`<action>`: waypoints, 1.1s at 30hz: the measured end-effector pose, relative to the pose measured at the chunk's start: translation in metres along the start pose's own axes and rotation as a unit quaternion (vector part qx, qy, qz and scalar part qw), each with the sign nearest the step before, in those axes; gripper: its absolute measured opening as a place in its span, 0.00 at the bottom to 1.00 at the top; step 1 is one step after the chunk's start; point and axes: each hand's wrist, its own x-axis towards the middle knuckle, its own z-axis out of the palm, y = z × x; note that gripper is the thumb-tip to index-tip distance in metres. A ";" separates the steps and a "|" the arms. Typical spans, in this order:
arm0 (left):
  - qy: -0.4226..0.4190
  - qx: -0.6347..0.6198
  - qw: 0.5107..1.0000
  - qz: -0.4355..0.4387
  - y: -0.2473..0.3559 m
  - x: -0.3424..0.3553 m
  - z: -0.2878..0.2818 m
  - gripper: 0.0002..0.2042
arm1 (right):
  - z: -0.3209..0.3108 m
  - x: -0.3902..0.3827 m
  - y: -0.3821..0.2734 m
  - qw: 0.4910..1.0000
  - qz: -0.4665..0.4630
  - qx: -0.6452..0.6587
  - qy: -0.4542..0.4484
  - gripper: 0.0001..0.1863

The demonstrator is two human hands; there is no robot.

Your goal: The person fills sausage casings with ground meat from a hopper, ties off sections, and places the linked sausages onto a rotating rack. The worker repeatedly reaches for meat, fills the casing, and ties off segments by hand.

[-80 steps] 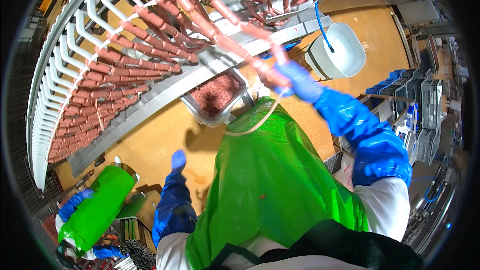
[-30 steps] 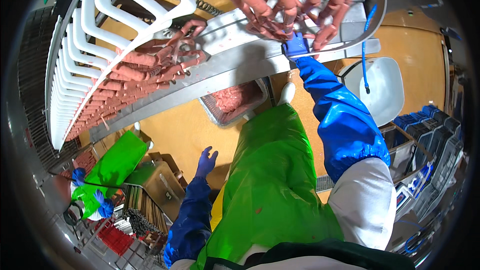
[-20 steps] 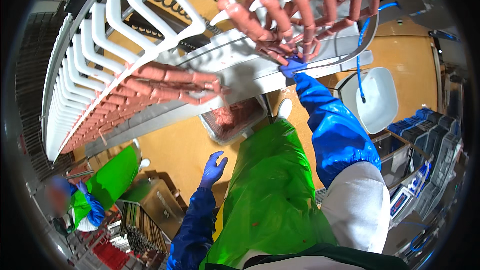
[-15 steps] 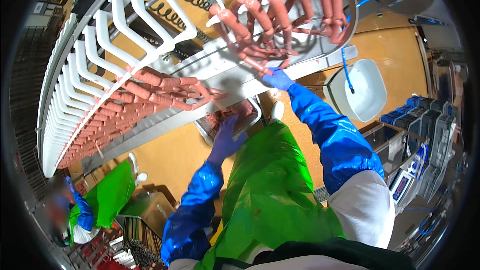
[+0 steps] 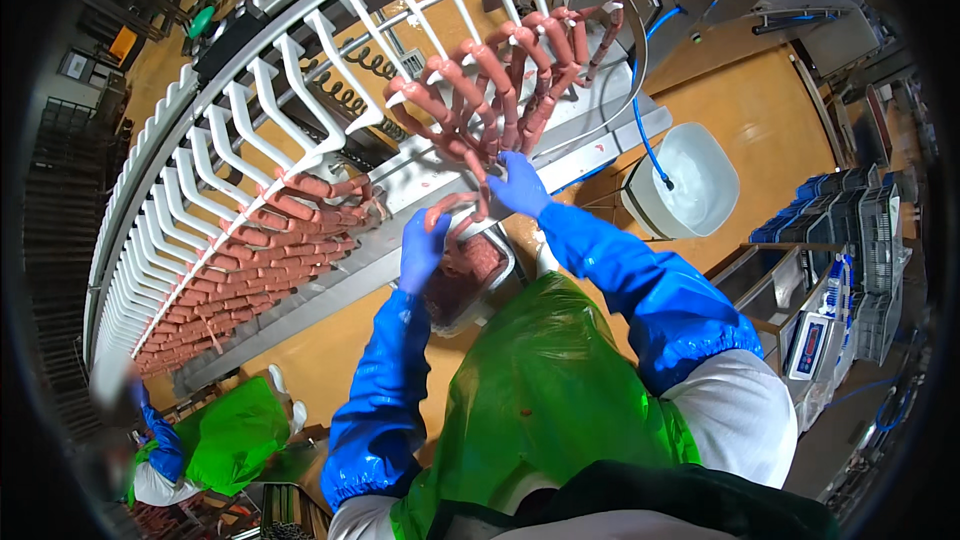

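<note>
My left hand (image 5: 424, 250), in a purple-blue glove, grips the lower end of a dangling sausage link (image 5: 460, 202) over a tub of pink meat (image 5: 467, 265). My right hand (image 5: 515, 185), gloved alike, is higher and to the right, closed on the same strand below the looped sausage chains (image 5: 490, 75) that hang from white hooks (image 5: 455, 15). Both blue sleeves reach in from below, either side of my green apron. Left of my hands, rows of linked sausages (image 5: 240, 280) hang along the curved rail.
A steel ledge (image 5: 640, 130) runs beneath the rail. At right stand a white bin (image 5: 680, 180) with a blue hose, stacked crates (image 5: 850, 240) and a scale (image 5: 805, 350). A co-worker in a green apron (image 5: 235, 435) is at lower left, beside another rack.
My left hand has risen from beside the apron to the strand and closed on it. My right hand has moved down and left with the strand, and more of the hook rail shows.
</note>
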 end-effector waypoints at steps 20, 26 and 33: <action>0.112 -0.597 0.794 -0.023 0.075 0.054 0.029 0.11 | -0.102 -0.061 -0.137 0.986 -0.042 0.138 -0.087 0.15; 0.294 -0.355 0.849 0.259 0.049 0.167 -0.019 0.12 | -0.159 -0.047 -0.150 0.969 0.073 0.192 -0.134 0.14; 0.219 -0.064 0.960 0.161 -0.008 0.113 0.013 0.19 | -0.163 -0.027 -0.166 0.916 0.040 0.345 -0.200 0.15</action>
